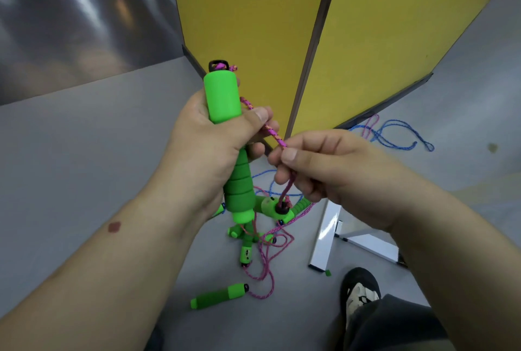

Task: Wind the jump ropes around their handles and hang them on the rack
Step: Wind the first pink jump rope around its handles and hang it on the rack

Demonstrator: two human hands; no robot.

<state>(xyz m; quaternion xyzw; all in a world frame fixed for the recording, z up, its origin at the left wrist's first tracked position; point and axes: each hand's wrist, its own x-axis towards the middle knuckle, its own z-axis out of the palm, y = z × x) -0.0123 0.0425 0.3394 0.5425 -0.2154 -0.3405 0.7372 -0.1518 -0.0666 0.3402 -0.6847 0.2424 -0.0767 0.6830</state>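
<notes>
Head view. Left hand (208, 136) wrapped round green foam handle (225, 114), held upright, approx. centre frame; thumb across front, fingers curled behind. Black end cap w/ loop on top of handle. Lower ribbed section of same or a second handle below the fist: cannot tell which.

Right hand (318, 164) pinching pink rope (273, 132) between thumb and forefinger, other fingers curled. Rope taut from handle top, past left thumb, to the pinch; continues down through right fingers to black cap of second green handle (272, 205) hanging below.

On grey floor (84, 153), beneath hands: tangle of further green handles w/ pink and blue cords (263, 246). One loose green handle (218, 295) lying flat, nearer camera, pink cord attached. Blue rope (394, 133) w/ some pink looped on floor at right, at foot of yellow panels (380, 26).

White metal frame base (327, 240) on floor right of tangle. Shoe (359, 291) and dark trouser leg, lower right.
</notes>
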